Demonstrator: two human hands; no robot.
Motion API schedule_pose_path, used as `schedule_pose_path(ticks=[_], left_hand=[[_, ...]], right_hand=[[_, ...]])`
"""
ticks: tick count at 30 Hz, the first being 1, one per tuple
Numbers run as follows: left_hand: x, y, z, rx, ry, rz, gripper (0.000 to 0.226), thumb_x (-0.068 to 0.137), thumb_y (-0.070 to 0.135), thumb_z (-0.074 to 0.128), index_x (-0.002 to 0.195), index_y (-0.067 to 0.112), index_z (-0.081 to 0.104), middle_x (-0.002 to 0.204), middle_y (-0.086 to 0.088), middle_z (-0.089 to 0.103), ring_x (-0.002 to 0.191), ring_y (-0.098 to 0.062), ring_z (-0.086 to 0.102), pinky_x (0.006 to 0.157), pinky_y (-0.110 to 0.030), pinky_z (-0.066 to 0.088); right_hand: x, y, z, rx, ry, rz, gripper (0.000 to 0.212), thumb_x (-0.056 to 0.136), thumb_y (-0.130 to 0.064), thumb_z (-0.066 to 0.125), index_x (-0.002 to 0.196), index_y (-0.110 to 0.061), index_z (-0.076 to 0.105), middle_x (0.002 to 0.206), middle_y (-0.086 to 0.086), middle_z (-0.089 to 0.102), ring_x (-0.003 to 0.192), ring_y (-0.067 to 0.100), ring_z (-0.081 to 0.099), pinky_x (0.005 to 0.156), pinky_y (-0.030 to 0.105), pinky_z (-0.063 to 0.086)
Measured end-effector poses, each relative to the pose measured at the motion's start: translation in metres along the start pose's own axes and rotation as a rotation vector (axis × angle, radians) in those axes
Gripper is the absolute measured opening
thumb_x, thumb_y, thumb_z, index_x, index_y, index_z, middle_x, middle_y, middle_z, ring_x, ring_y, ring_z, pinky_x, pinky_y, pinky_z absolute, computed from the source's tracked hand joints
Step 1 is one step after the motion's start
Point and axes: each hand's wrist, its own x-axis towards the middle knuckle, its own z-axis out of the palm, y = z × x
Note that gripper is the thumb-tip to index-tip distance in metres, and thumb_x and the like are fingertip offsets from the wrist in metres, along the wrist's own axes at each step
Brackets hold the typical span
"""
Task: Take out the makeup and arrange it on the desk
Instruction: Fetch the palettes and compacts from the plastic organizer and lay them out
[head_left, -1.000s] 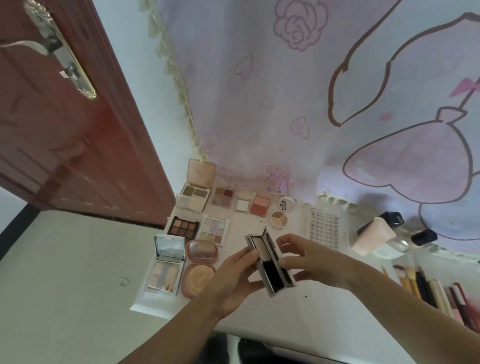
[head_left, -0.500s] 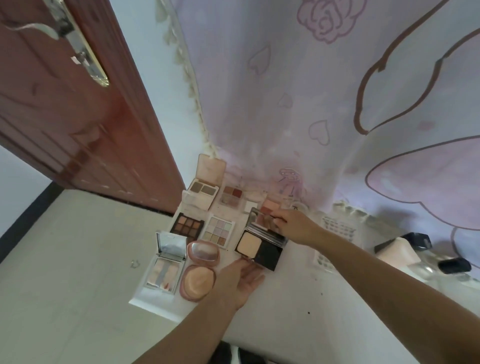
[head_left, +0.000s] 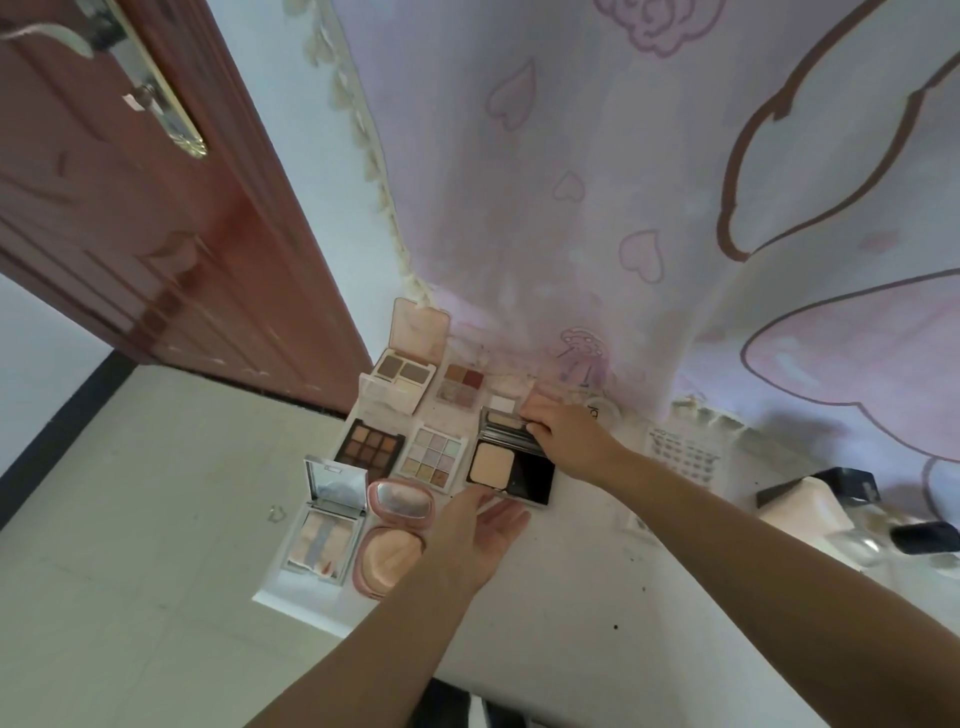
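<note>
An open black powder compact (head_left: 511, 473) with a beige pan lies on the white desk (head_left: 597, 597), right of the pastel palette (head_left: 432, 458). My right hand (head_left: 569, 431) pinches the top edge of its raised lid. My left hand (head_left: 480, 530) rests open just below the compact's front edge, palm up, holding nothing. Open makeup is laid out to the left: a dark brown palette (head_left: 370, 449), a pink round cushion compact (head_left: 395, 535), a silver mirrored palette (head_left: 327, 519), a beige contour palette (head_left: 408, 364) and a small red-toned palette (head_left: 461, 384).
A lash tray (head_left: 683, 454) lies right of my right wrist. Bottles and a pink tube (head_left: 805, 512) crowd the desk's right end. A pink cartoon cloth (head_left: 649, 182) hangs behind. The desk's left edge drops to the floor beside a red-brown door (head_left: 130, 208).
A second ago both hands held the compact upright in the air. It has since been laid open on the desk; my left hand let go, my right stays on the lid.
</note>
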Motion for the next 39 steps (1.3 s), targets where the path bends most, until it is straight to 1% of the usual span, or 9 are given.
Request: schedule_pose_path(ticks=[4, 9, 12, 15, 20, 23, 26, 31, 39], left_hand=[[-0.002, -0.005, -0.003, 0.067, 0.013, -0.012, 0.011, 0.097, 0.002, 0.041, 0.09, -0.003, 0.049, 0.113, -0.028, 0.05, 0.106, -0.04, 0.051, 0.09, -0.048, 0.044], [-0.01, -0.048, 0.024, 0.445, -0.071, -0.019, 0.015, 0.096, 0.004, 0.047, 0.106, -0.003, 0.055, 0.098, -0.019, 0.058, 0.09, -0.027, 0.058, 0.087, -0.04, 0.048], [0.003, -0.087, 0.058, 0.958, -0.159, 0.222, 0.03, 0.096, 0.004, 0.042, 0.125, 0.003, 0.051, 0.113, -0.01, 0.053, 0.096, -0.022, 0.056, 0.084, -0.028, 0.045], [0.02, -0.112, 0.087, 1.456, -0.238, 0.535, 0.045, 0.093, 0.004, 0.039, 0.138, 0.008, 0.039, 0.137, -0.009, 0.036, 0.124, -0.025, 0.043, 0.104, -0.03, 0.037], [0.038, -0.123, 0.109, 1.665, -0.118, 0.513, 0.055, 0.088, 0.022, 0.048, 0.14, 0.014, 0.035, 0.139, -0.016, 0.034, 0.128, -0.034, 0.032, 0.108, -0.041, 0.03], [0.032, -0.121, 0.103, 1.646, -0.085, 0.496, 0.076, 0.082, 0.047, 0.057, 0.145, 0.025, 0.022, 0.14, -0.011, 0.035, 0.13, -0.033, 0.031, 0.108, -0.043, 0.029], [0.006, -0.117, 0.096, 1.393, -0.213, 0.339, 0.104, 0.059, 0.072, 0.065, 0.145, 0.036, 0.019, 0.139, -0.002, 0.039, 0.126, -0.023, 0.042, 0.103, -0.041, 0.042], [-0.034, -0.109, 0.073, 1.09, -0.497, 0.258, 0.057, 0.086, 0.036, 0.064, 0.126, 0.041, 0.023, 0.113, 0.016, 0.056, 0.098, 0.003, 0.057, 0.059, -0.008, 0.049], [-0.069, -0.084, 0.005, 1.098, -0.548, 0.118, 0.085, 0.073, 0.047, 0.069, 0.143, 0.043, 0.023, 0.126, 0.007, 0.051, 0.11, -0.011, 0.053, 0.09, -0.033, 0.045]], right_hand=[[-0.015, 0.007, -0.012, 0.095, 0.113, 0.014, 0.028, 0.098, -0.018, 0.044, 0.121, -0.012, 0.06, 0.119, 0.007, 0.063, 0.11, 0.026, 0.057, 0.088, 0.025, 0.037], [-0.076, 0.07, -0.039, 0.177, 0.169, 0.403, 0.034, 0.101, -0.02, 0.035, 0.13, -0.018, 0.052, 0.125, 0.005, 0.06, 0.104, 0.023, 0.06, 0.084, 0.026, 0.044], [-0.119, 0.099, -0.025, 0.203, 0.091, 0.592, 0.031, 0.1, -0.011, 0.032, 0.124, -0.008, 0.051, 0.126, 0.011, 0.053, 0.111, 0.024, 0.054, 0.088, 0.028, 0.047], [-0.137, 0.109, 0.002, 0.291, 0.131, 0.649, 0.031, 0.099, -0.009, 0.032, 0.128, -0.005, 0.042, 0.127, 0.013, 0.043, 0.107, 0.024, 0.049, 0.093, 0.025, 0.043], [-0.139, 0.102, 0.007, 0.746, 0.347, 0.714, 0.037, 0.099, -0.009, 0.034, 0.136, -0.012, 0.035, 0.117, -0.003, 0.052, 0.101, 0.015, 0.051, 0.088, 0.022, 0.046], [-0.147, 0.103, -0.001, 0.904, 0.388, 0.751, 0.048, 0.097, -0.012, 0.035, 0.143, -0.021, 0.027, 0.122, 0.0, 0.051, 0.102, 0.019, 0.052, 0.087, 0.033, 0.049], [-0.162, 0.092, -0.013, 0.996, 0.393, 0.618, 0.026, 0.1, -0.019, 0.034, 0.114, -0.022, 0.055, 0.109, 0.007, 0.065, 0.097, 0.026, 0.064, 0.088, 0.046, 0.054], [-0.188, 0.075, -0.021, 1.252, 0.184, 0.358, 0.027, 0.098, -0.028, 0.047, 0.123, -0.026, 0.057, 0.109, -0.001, 0.07, 0.1, 0.017, 0.068, 0.082, 0.036, 0.056], [-0.206, 0.034, 0.024, 1.437, -0.065, 0.329, 0.063, 0.076, -0.044, 0.068, 0.133, -0.035, 0.045, 0.123, 0.007, 0.063, 0.11, 0.029, 0.063, 0.094, 0.052, 0.05]])
